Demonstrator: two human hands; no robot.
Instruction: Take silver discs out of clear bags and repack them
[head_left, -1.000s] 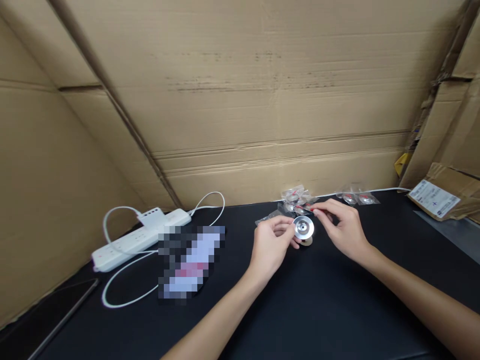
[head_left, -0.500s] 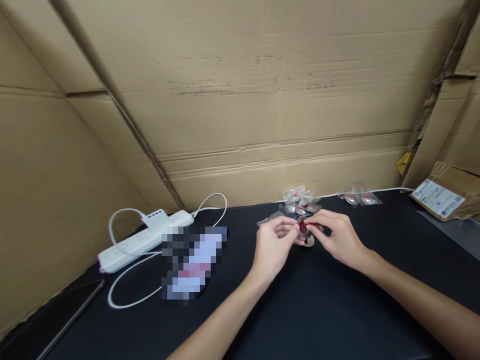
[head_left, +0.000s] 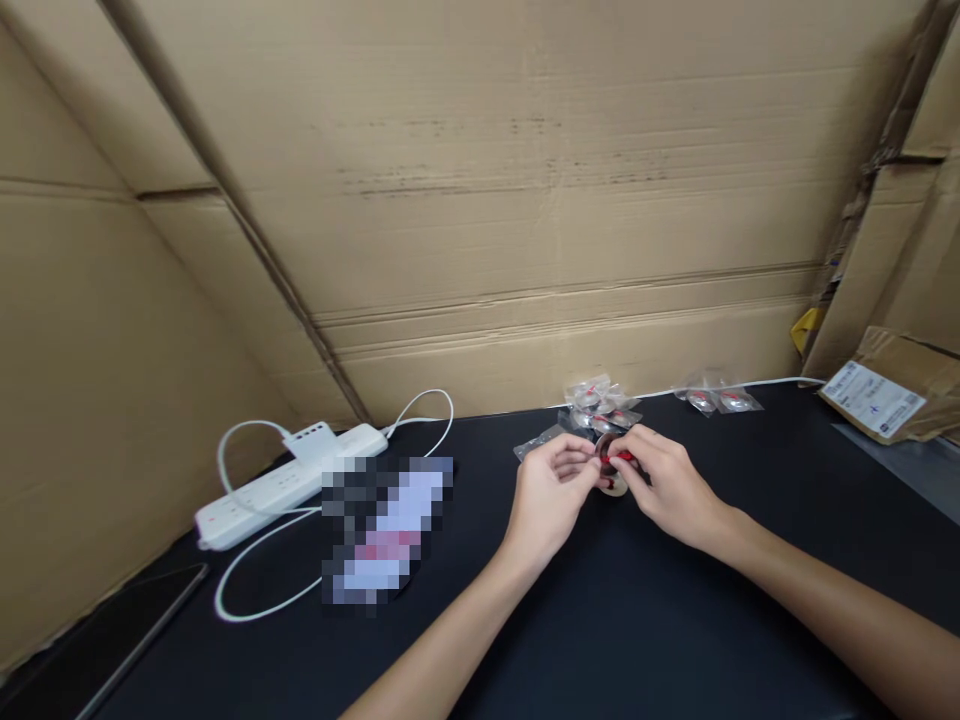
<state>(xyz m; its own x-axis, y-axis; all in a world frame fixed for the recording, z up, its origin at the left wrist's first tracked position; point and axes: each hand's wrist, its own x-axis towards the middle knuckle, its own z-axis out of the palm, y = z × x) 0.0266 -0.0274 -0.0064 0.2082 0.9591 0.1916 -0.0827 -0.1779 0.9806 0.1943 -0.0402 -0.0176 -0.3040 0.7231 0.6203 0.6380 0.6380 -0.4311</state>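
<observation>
My left hand [head_left: 550, 495] and my right hand [head_left: 667, 485] meet over a small round silver part with a red piece [head_left: 609, 455], and both pinch it with the fingertips just above the black table [head_left: 645, 620]. A pale disc [head_left: 616, 487] lies on the table right under the part. Just behind my hands sits a heap of small clear bags [head_left: 598, 403] holding silver and red parts. A flat clear bag [head_left: 536, 444] lies to the left of the heap.
A white power strip [head_left: 289, 480] with a looping white cable [head_left: 255, 590] lies at the left, beside a blurred-out object [head_left: 382, 530]. Two more small bags [head_left: 716, 398] and a labelled cardboard piece [head_left: 874, 398] sit at the back right. Cardboard walls [head_left: 480, 200] enclose the table.
The silver disc that faced me a second ago has turned, so its red piece shows. My right hand has moved in from the bag heap and closed on the part.
</observation>
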